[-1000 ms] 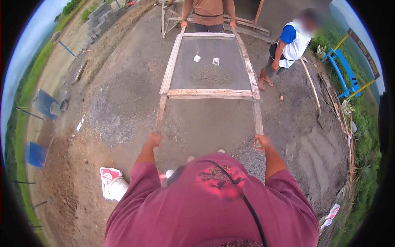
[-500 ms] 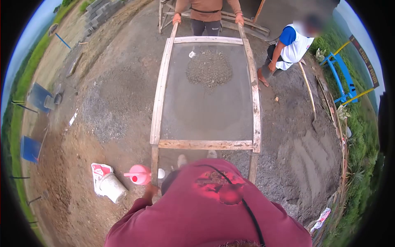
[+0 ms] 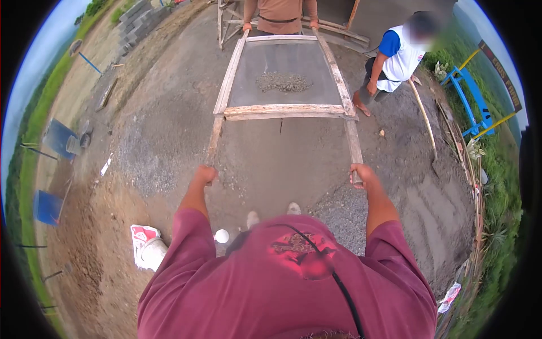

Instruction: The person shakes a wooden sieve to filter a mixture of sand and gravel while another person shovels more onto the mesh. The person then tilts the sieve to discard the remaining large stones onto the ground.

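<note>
A large wooden-framed sieve (image 3: 285, 111) with a grey mesh panel spans the space between me and a person opposite. A mound of gravel (image 3: 282, 82) lies on its mesh. My left hand (image 3: 207, 174) is wrapped round the end of the near left wooden handle. Around the near right handle closes my right hand (image 3: 366, 176), the handle's end showing at the fingers. The far handles are held in both hands of the person opposite (image 3: 279, 17). Sieve and handles are above the ground.
A second person (image 3: 398, 56) bends at the right near a shovel (image 3: 424, 118). Near my left arm are a white bucket (image 3: 152, 254), a sack (image 3: 142, 234) and a round white object (image 3: 222, 236). Blue barrels (image 3: 48, 207) stand far left. Gravel and sand cover the ground.
The sieve has moved away from me and its mesh looks foreshortened. Both my arms are now stretched forward. The gravel has shifted toward the near bar. The pink watering can is now hidden.
</note>
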{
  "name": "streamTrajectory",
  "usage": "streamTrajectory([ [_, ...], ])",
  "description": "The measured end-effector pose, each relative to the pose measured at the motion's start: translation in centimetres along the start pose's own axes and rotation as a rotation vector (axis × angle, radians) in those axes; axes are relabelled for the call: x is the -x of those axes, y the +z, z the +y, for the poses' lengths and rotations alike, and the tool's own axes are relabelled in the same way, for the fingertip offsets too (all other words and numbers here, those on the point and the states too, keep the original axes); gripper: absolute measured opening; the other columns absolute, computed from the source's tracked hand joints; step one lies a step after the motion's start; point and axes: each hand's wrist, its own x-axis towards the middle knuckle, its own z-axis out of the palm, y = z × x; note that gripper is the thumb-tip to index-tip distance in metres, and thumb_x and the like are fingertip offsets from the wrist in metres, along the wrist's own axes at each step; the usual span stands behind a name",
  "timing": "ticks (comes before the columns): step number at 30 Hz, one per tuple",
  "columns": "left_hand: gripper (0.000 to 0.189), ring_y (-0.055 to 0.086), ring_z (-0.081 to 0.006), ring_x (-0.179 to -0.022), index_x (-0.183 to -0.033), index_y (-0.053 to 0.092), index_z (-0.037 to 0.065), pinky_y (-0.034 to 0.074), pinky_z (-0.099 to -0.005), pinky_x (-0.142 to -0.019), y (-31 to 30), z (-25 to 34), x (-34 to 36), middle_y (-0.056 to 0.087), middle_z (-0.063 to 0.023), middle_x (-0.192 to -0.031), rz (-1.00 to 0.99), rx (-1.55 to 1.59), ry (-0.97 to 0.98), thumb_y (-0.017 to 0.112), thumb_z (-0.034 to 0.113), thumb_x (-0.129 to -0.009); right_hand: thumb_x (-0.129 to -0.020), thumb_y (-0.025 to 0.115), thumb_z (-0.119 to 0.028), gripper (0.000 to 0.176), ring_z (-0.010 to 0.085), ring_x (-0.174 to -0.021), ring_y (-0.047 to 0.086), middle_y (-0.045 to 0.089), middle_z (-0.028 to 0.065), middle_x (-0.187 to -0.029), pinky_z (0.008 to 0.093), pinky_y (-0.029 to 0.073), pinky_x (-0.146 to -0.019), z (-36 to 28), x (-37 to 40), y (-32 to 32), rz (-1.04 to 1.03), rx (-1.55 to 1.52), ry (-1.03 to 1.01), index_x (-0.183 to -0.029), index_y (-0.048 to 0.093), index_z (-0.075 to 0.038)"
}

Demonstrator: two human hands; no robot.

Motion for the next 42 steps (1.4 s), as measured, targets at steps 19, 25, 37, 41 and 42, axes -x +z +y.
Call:
streamTrajectory([
  [19,0.037,0.073,-0.03,-0.08,-0.086,0.072,-0.008,0.057,-0.0427,-0.071,10.4,-17.8,13.9,0.073,-0.0222,-0.082,-0.309,0.206,-0.32,0.082,0.021,-0.067,-0.077,0.072,-0.023,0.04,0.0327,-0.076,0.072,0.072,0.0207,-0.087,0.0451,0.056,-0.067,30.1,-0.1,5.4,-0.005,0.124,0.066,-0.097,0.069,0.011],
  [25,0.02,0.07,-0.0304,-0.064,-0.075,0.073,-0.002,0.054,-0.0434,-0.06,-6.5,-2.9,-2.1,0.071,-0.0175,-0.071,-0.019,0.126,-0.086,0.068,0.016,-0.071,-0.078,0.069,-0.03,0.03,0.0195,-0.071,0.067,0.067,0.0027,-0.079,0.0426,0.052,-0.07,-0.1,4.0,7.1,0.016,-0.042,-0.019,-0.102,0.064,-0.013],
  [37,0.037,0.072,-0.0393,-0.095,-0.101,0.072,0.001,0.056,-0.0466,-0.081,6.3,-28.4,11.9,0.073,-0.0245,-0.095,-0.311,-0.048,-0.036,0.074,0.025,-0.074,-0.074,0.073,-0.021,0.033,0.0259,-0.065,0.07,0.07,0.0147,-0.075,0.039,0.053,-0.06,27.0,15.2,16.9,0.136,0.125,-0.014,-0.09,0.071,0.008],
  [41,0.043,0.074,-0.0327,-0.093,-0.104,0.071,-0.003,0.057,-0.0439,-0.079,10.0,-33.3,13.6,0.073,-0.023,-0.091,-0.001,-0.094,-0.145,0.077,0.026,-0.071,-0.076,0.07,-0.019,0.03,0.0274,-0.066,0.07,0.069,0.0146,-0.076,0.0403,0.054,-0.059,34.5,13.5,15.9,0.136,0.506,-0.155,-0.089,0.069,0.007],
  [42,0.039,0.074,-0.0334,-0.088,-0.097,0.072,-0.004,0.057,-0.0443,-0.077,7.0,-30.0,13.7,0.073,-0.0234,-0.087,-0.135,-0.014,-0.224,0.076,0.025,-0.072,-0.076,0.069,-0.019,0.029,0.0278,-0.066,0.07,0.068,0.0145,-0.076,0.0407,0.054,-0.059,34.7,12.2,15.8,0.094,0.539,-0.203,-0.088,0.069,0.007],
])
